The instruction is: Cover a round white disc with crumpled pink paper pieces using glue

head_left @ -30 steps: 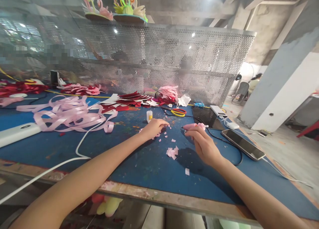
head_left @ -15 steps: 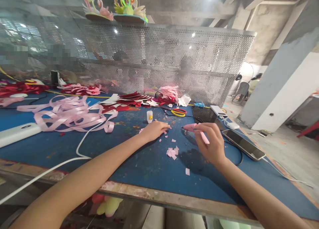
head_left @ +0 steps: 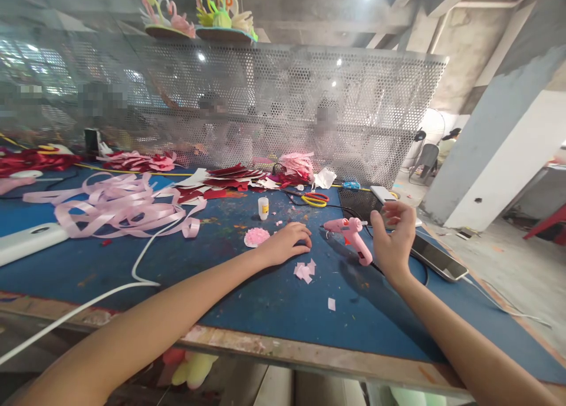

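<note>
On the blue table stands a pink glue gun [head_left: 352, 236], propped with its nozzle toward the left. Just right of it my right hand [head_left: 395, 236] is raised, fingers apart and holding nothing. My left hand [head_left: 287, 242] rests low over the table with curled fingers; whether anything lies under them is hidden. Beside its wrist is a round pink piece [head_left: 257, 236] on a white base. Small pink ribbon scraps [head_left: 305, 270] lie in front of the left hand, with one pale square [head_left: 331, 304] nearer the table's edge. A small white bottle [head_left: 263, 208] stands behind the left hand.
Loops of pink ribbon [head_left: 128, 208] spread at the left, near a white device [head_left: 33, 241] with a cable. Red and white sheets [head_left: 230, 179] and scissors [head_left: 315, 200] lie at the back, before a perforated metal screen [head_left: 287, 99]. A phone [head_left: 437, 257] lies at the right.
My right hand has let go of the glue gun and moved right, its fingers opening. My left hand has shifted toward me and to the right, uncovering the round pink piece.
</note>
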`<act>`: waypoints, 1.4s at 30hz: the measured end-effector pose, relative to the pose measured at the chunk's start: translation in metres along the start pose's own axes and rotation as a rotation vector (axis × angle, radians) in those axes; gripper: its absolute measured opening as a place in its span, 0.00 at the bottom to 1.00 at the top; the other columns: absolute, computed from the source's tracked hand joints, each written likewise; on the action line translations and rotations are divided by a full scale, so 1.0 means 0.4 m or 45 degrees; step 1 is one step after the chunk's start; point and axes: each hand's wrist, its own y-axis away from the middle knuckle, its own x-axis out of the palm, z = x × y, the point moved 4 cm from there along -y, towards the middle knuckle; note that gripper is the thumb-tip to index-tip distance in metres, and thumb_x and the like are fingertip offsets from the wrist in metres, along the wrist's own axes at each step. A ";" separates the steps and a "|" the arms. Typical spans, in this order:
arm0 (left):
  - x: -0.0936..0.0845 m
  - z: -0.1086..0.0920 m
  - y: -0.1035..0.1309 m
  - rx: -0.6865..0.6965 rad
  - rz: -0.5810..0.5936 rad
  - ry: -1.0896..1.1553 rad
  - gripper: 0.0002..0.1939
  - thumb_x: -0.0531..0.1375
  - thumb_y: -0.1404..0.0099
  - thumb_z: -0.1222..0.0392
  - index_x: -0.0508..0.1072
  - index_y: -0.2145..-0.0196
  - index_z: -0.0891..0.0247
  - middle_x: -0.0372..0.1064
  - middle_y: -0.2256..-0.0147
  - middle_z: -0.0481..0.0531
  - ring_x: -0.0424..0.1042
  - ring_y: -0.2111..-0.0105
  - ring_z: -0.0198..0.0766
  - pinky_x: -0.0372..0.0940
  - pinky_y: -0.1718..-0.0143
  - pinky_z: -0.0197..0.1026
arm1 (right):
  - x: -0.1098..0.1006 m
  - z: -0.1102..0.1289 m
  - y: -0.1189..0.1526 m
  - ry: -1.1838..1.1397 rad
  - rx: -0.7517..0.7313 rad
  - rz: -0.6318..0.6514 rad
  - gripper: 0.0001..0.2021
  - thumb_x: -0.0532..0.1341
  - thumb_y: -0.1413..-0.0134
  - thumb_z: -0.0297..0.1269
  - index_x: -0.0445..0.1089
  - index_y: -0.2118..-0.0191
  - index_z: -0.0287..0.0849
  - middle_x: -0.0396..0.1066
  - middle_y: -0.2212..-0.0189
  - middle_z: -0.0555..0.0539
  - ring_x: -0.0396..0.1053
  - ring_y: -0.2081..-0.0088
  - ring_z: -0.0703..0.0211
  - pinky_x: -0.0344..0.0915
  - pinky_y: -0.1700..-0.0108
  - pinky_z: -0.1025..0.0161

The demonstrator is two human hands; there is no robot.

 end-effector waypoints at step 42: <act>-0.018 0.042 0.012 -0.594 -0.440 1.279 0.13 0.67 0.50 0.59 0.76 0.67 0.68 0.77 0.71 0.56 0.76 0.70 0.39 0.71 0.65 0.41 | 0.105 -0.085 0.070 0.410 0.269 1.121 0.13 0.57 0.55 0.45 0.57 0.81 0.44 0.58 0.88 0.53 0.59 0.82 0.63 0.50 0.78 0.66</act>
